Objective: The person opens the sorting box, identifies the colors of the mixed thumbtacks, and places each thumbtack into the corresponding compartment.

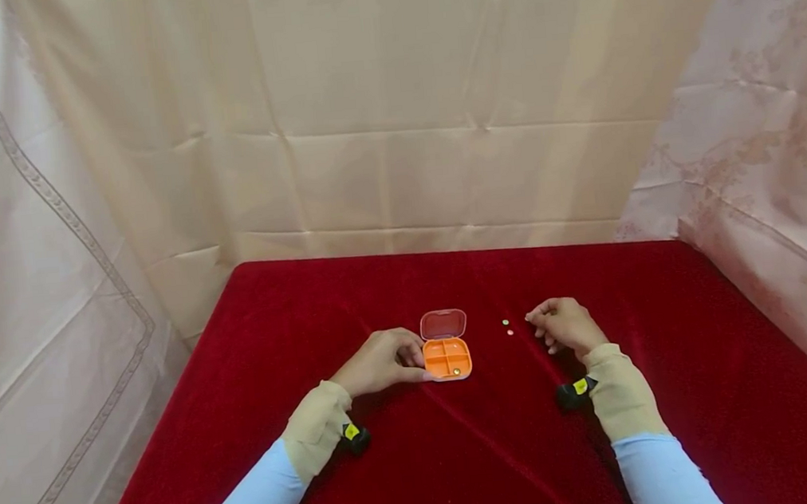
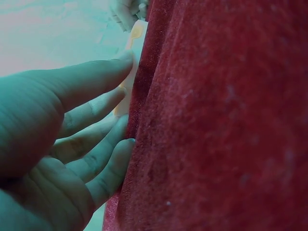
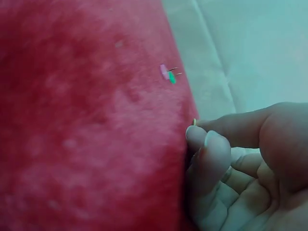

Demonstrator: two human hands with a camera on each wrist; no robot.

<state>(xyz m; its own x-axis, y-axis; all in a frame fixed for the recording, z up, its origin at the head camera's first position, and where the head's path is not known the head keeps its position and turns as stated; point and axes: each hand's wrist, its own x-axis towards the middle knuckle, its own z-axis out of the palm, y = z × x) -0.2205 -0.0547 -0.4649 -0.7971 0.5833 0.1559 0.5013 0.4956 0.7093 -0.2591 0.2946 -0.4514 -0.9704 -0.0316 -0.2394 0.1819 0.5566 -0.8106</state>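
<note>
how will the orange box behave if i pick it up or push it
The orange box is probably stiff and light: it looks like moulded plastic. It may drag when pushed, since the red cloth looks plush. If tilted, it could spill the small round piece in its near right compartment, because the clear lid is open.

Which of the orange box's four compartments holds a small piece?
The near right compartment of the orange box: a small shiny piece sits in it, while none shows in the other three.

No lettering is legible — yellow labels (image 1: 350,431) on the black wrist cameras (image 1: 569,397) are too small to read.
</note>
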